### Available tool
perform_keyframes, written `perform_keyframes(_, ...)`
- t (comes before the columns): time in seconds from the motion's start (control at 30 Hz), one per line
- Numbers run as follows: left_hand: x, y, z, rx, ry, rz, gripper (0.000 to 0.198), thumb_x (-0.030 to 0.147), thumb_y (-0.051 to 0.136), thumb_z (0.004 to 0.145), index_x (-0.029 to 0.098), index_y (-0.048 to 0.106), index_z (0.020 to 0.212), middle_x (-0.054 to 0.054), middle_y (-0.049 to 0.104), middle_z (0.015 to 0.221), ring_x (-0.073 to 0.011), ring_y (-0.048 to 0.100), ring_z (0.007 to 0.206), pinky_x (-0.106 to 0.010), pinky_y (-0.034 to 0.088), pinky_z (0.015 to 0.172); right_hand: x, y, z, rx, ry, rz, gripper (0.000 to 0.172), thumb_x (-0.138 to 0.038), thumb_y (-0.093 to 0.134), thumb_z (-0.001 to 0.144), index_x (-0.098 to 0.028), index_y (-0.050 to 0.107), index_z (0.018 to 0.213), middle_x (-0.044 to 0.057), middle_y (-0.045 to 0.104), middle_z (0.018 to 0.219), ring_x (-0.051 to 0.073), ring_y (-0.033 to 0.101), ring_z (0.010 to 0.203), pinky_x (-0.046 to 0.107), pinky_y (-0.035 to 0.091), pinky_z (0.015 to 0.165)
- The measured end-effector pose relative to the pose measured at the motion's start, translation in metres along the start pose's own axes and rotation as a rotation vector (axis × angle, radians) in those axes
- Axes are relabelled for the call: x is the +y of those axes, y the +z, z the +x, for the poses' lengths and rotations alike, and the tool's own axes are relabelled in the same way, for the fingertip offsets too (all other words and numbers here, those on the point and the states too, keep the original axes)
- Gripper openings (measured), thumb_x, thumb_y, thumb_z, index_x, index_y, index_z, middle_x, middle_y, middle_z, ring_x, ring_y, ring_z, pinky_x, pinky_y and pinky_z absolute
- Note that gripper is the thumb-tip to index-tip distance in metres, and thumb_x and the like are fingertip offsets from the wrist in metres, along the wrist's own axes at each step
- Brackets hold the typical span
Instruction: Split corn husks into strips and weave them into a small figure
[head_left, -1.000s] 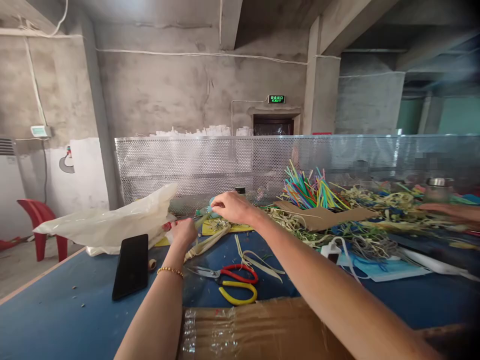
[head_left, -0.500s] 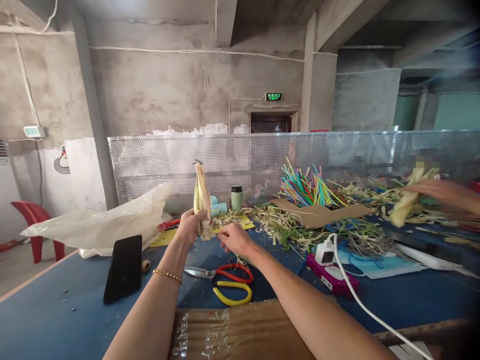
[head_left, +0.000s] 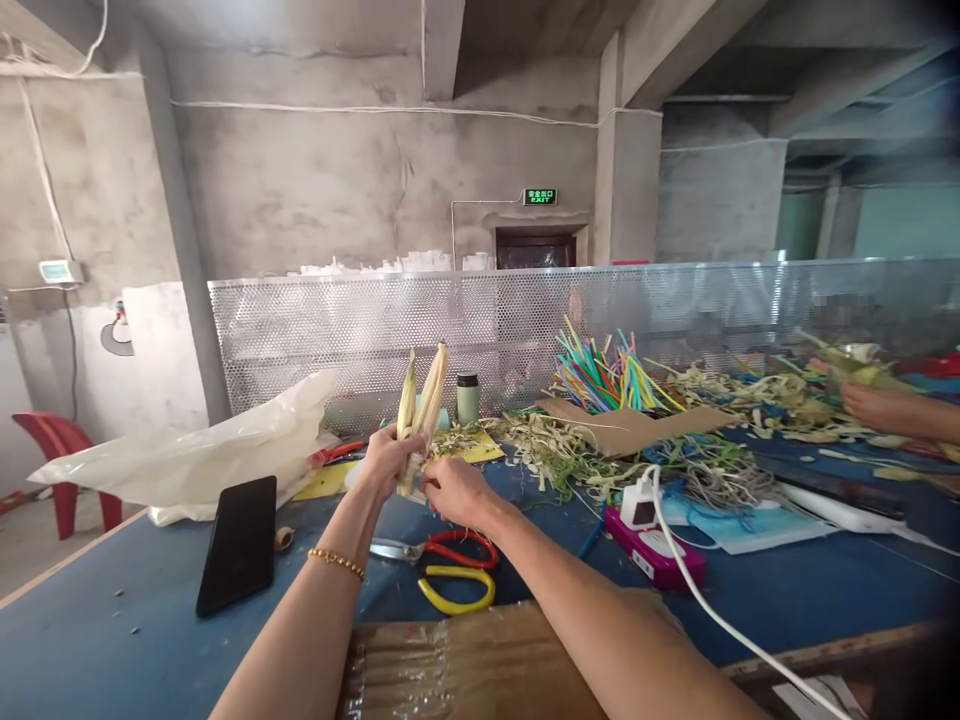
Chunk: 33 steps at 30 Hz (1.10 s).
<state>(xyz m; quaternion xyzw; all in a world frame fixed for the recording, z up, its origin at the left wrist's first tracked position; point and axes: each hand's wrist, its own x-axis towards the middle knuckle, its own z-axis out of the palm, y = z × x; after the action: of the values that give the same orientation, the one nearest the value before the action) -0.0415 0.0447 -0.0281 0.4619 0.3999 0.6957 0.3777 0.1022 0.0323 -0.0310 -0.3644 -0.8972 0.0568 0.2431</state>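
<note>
My left hand [head_left: 386, 455] is closed around a bundle of pale corn husks [head_left: 429, 395], held upright above the table. Its top parts into two pointed pieces, one greenish, one cream. At the lower end of the bundle, my right hand [head_left: 459, 492] has its fingers curled in a pinch against the husks; the fingertips are partly hidden. Beneath my hands lies a pair of scissors [head_left: 459, 590] with one red and one yellow handle. Behind the bundle are a yellow sheet [head_left: 484, 450] with scraps on it and a green jar with a dark lid [head_left: 467, 398].
A black phone [head_left: 238, 545] and a plastic bag [head_left: 195, 450] lie on the left. To the right are a purple power strip [head_left: 660, 555] with a white cable, cardboard [head_left: 637, 430], husk scraps and coloured stems [head_left: 611, 370]. Another person's hand [head_left: 885, 408] holds husks at far right.
The husk bundle has turned and its top now spreads into two points. My right hand has come in against its lower end. The other person's hand has shifted right.
</note>
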Motion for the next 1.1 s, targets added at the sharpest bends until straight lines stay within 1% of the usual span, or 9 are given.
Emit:
perform_keyframes(0.4,0.000,0.006,-0.003,-0.019,0.032,0.010,0.049,0.033,0.089,0.040,0.010,0.064,0.075,0.000,0.061,0.060,-0.0103,0.051,0.049,-0.023,0.040,0.046,0.022,-0.008,0.006,0.050,0.089,0.031,0.023,-0.017,0.049,0.081,-0.020,0.070,0.074,0.002,0.069,0.063,0.014,0.064,0.060,0.022,0.041,0.059)
perform_keyframes(0.57,0.014,-0.009,-0.001,0.056,0.111,0.168,0.045,0.036,0.084,0.048,0.011,0.064,0.078,-0.001,0.061,0.062,-0.0118,0.052,0.051,-0.024,0.041,0.048,0.025,-0.011,0.008,0.090,0.052,0.065,0.026,-0.019,0.046,0.082,-0.018,0.064,0.063,0.002,0.066,0.058,0.012,0.061,0.053,0.021,0.039,0.056)
perform_keyframes(0.63,0.020,-0.022,0.002,0.127,0.146,0.370,0.041,0.038,0.079,0.056,0.012,0.063,0.083,-0.004,0.063,0.067,-0.0159,0.057,0.056,-0.027,0.043,0.052,0.026,-0.013,0.008,0.109,0.051,0.098,0.029,-0.022,0.045,0.084,-0.017,0.062,0.061,0.001,0.066,0.056,0.011,0.059,0.049,0.020,0.039,0.054)
perform_keyframes(0.7,0.023,-0.036,0.005,0.236,0.122,0.752,0.039,0.036,0.074,0.062,0.011,0.063,0.090,-0.010,0.067,0.078,-0.0243,0.063,0.070,-0.032,0.046,0.060,0.029,-0.015,0.008,0.115,0.051,0.119,0.028,-0.022,0.045,0.084,-0.017,0.062,0.061,0.001,0.066,0.057,0.010,0.058,0.046,0.019,0.039,0.054)
perform_keyframes(0.77,0.023,-0.046,0.006,0.352,0.024,1.220,0.052,0.034,0.075,0.062,0.008,0.060,0.104,-0.021,0.067,0.098,-0.0359,0.063,0.094,-0.042,0.047,0.075,0.031,-0.019,0.007,0.113,0.051,0.105,0.027,-0.020,0.046,0.083,-0.016,0.062,0.062,0.001,0.066,0.058,0.009,0.058,0.046,0.019,0.039,0.054)
perform_keyframes(0.83,0.022,-0.046,0.005,0.405,-0.068,1.482,0.061,0.039,0.073,0.066,0.006,0.056,0.115,-0.030,0.059,0.117,-0.0428,0.056,0.110,-0.051,0.044,0.084,0.034,-0.025,0.006,0.098,0.077,0.043,0.026,-0.019,0.046,0.083,-0.016,0.064,0.064,0.002,0.067,0.059,0.010,0.060,0.048,0.019,0.039,0.054)
perform_keyframes(0.9,0.017,-0.035,0.001,0.289,-0.078,1.570,0.054,0.042,0.066,0.072,0.009,0.059,0.114,-0.029,0.058,0.122,-0.0421,0.055,0.113,-0.050,0.043,0.087,0.036,-0.032,0.005,0.038,0.120,-0.054,0.026,-0.020,0.047,0.083,-0.016,0.065,0.065,0.004,0.067,0.059,0.012,0.062,0.053,0.020,0.039,0.055)
perform_keyframes(1.07,-0.009,0.023,-0.020,-0.468,0.142,1.291,0.014,0.026,0.062,0.074,0.018,0.072,0.079,-0.010,0.073,0.084,-0.0243,0.066,0.082,-0.030,0.047,0.074,0.045,-0.038,0.002,-0.212,0.197,-0.279,0.014,-0.023,0.060,0.075,-0.016,0.072,0.076,0.011,0.072,0.078,0.020,0.066,0.072,0.025,0.042,0.060)
perform_keyframes(1.1,-0.017,0.032,-0.024,-0.554,0.150,1.236,0.009,0.025,0.065,0.070,0.018,0.071,0.070,-0.009,0.072,0.075,-0.0237,0.065,0.075,-0.030,0.047,0.071,0.048,-0.035,0.003,-0.270,0.198,-0.282,0.013,-0.022,0.062,0.073,-0.016,0.073,0.078,0.012,0.072,0.081,0.021,0.066,0.074,0.025,0.042,0.060)
